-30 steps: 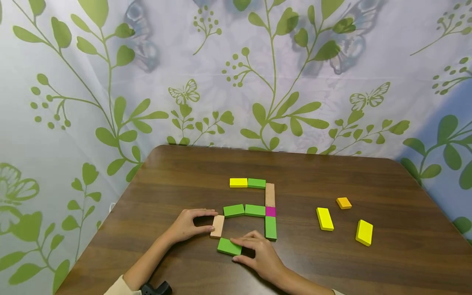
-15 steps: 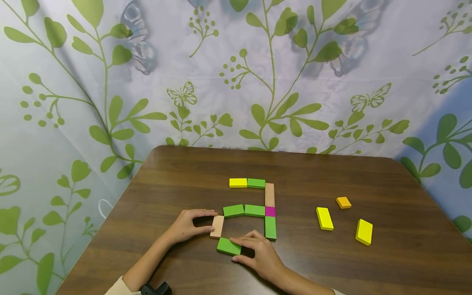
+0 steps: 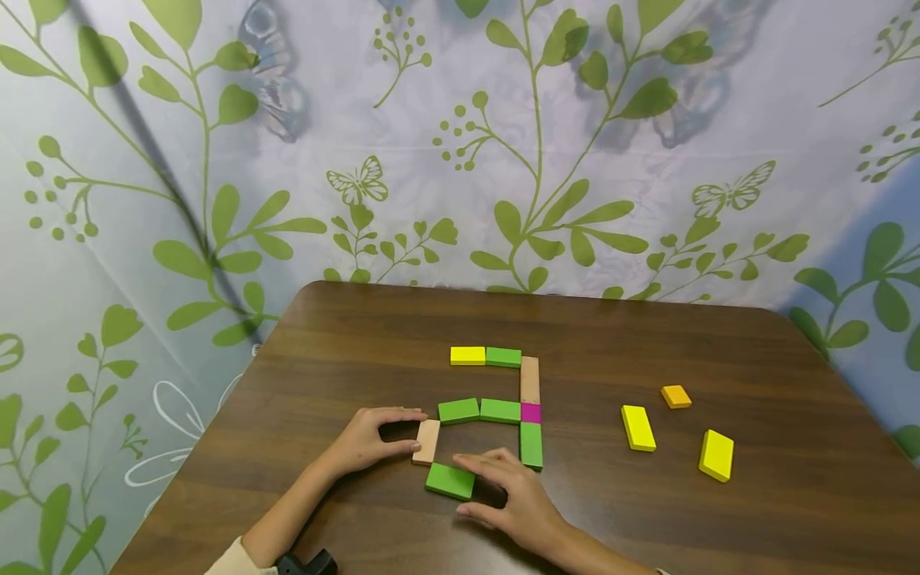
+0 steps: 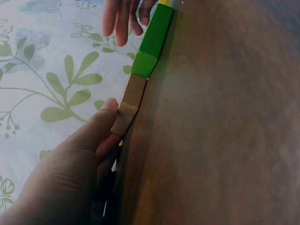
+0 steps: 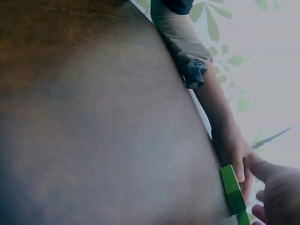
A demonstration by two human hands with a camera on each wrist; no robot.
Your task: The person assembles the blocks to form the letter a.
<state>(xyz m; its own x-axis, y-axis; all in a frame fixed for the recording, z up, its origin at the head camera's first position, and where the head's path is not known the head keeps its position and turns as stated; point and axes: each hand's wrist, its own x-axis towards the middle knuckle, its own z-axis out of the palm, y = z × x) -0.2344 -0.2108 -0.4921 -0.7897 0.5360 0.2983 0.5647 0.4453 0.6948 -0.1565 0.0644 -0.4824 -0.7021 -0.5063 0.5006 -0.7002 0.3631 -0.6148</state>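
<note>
In the head view my left hand (image 3: pixel 374 441) holds a plain wooden block (image 3: pixel 426 442) between thumb and fingers, lying flat on the table. The left wrist view shows the thumb against that wooden block (image 4: pixel 131 98), with a green block (image 4: pixel 152 42) just beyond it. Below the wooden block's lower end lies another green block (image 3: pixel 450 481). My right hand (image 3: pixel 521 499) is just to the right of this green block, thumb and fingers spread apart with nothing between them. In the right wrist view, a green block (image 5: pixel 232 187) lies beside my fingers.
Two green blocks (image 3: pixel 477 411) lead right to a magenta block (image 3: pixel 530 413), with a wooden block (image 3: pixel 529 380) above and a green one (image 3: pixel 531 445) below. A yellow block (image 3: pixel 468 356) and a green block (image 3: pixel 503 357) lie at the back. Yellow blocks (image 3: pixel 638 428) and an orange block (image 3: pixel 676 396) lie right.
My right hand has let go of the lower green block; its fingers have lifted and drawn slightly right. The left hand stays on the wooden block. The head view has shifted slightly.
</note>
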